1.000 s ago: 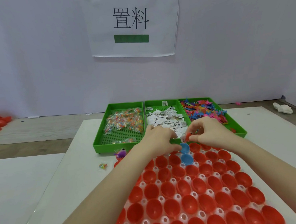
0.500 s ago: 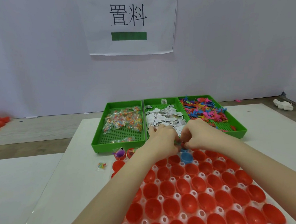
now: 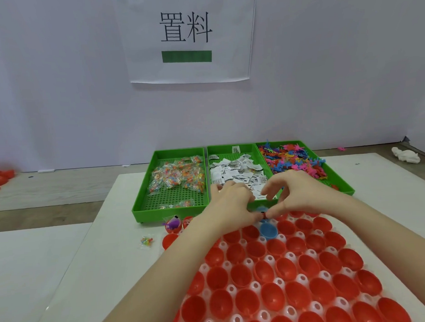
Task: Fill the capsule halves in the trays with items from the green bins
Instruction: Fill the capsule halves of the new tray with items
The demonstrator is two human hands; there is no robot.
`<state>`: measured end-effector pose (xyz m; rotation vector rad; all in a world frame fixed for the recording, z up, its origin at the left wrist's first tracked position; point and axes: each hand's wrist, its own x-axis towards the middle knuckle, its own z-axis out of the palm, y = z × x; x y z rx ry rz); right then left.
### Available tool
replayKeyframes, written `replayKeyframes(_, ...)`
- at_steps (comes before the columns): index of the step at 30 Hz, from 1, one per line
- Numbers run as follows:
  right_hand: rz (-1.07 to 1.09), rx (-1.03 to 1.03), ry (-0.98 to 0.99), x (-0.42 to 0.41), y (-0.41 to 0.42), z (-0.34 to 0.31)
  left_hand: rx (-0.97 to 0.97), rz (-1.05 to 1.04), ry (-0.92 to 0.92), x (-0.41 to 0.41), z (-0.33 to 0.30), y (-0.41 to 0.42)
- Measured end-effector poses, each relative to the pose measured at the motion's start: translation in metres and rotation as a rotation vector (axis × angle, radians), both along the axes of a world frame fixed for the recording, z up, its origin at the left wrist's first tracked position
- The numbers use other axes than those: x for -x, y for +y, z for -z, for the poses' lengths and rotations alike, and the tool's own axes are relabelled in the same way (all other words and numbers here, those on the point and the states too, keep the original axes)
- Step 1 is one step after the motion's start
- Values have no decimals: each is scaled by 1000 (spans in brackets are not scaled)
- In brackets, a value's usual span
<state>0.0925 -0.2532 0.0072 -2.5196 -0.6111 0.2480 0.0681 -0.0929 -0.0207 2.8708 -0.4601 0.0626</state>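
A small item, too hidden to identify, is pinched between the fingertips of the left hand and right hand, both grips clamped on it above a blue capsule half. That half sits in the tray of red capsule halves covering the bench's near right. Three green bins line the far edge.

Single head cam, looks fwd & down, close over tray, bins beyond.
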Motion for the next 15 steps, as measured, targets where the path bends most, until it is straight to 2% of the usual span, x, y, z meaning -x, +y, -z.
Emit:
replayKeyframes(2,45,-143,-8,-6,-10,-5,175,-22,-29,1,-6,12)
replayKeyframes(4,170,-348,-38,-16,-24,-5,463,-97,-109,0,-14,32)
replayKeyframes(5,267,-388,-79,-22,-32,-1,607,-159,-144,-1,-17,43)
replayKeyframes(7,409,-239,-129,-35,-47,10,772,-288,-134,-5,-17,66)
replayKeyframes(9,417,-13,-25,-43,-59,23,696,-357,-54,-11,-10,87)
replayKeyframes(10,419,38,41,-46,-62,29,613,-370,2,-15,-4,96)
replayKeyframes(12,445,13,121,-50,-64,36,426,-353,119,-22,6,108)
replayKeyframes(15,477,-13,69,-55,-61,40,294,-287,252,-30,16,109)
